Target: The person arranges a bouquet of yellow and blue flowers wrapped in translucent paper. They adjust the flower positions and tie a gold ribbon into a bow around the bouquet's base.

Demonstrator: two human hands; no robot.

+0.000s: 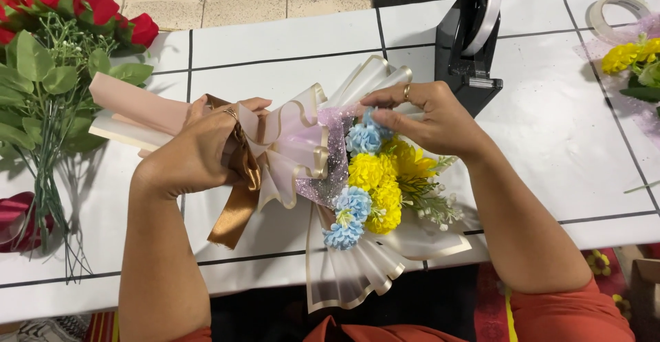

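Observation:
A small bouquet [375, 184] of yellow and pale blue flowers lies on its side on the white table [550, 129], wrapped in translucent cream paper with gold edging and pink glitter mesh. A bronze satin ribbon [237, 208] hangs from its neck. My left hand [199, 149] grips the wrapped stem end by the ribbon. My right hand [430, 118] rests on the top of the bouquet, its fingers pinching the wrapping beside a blue flower.
Red roses with green leaves and long stems [48, 60] lie at the left. A black tape dispenser [471, 39] stands behind the bouquet. A tape roll [615, 12] and another yellow bunch [632, 57] sit at the far right. The table's front edge is near me.

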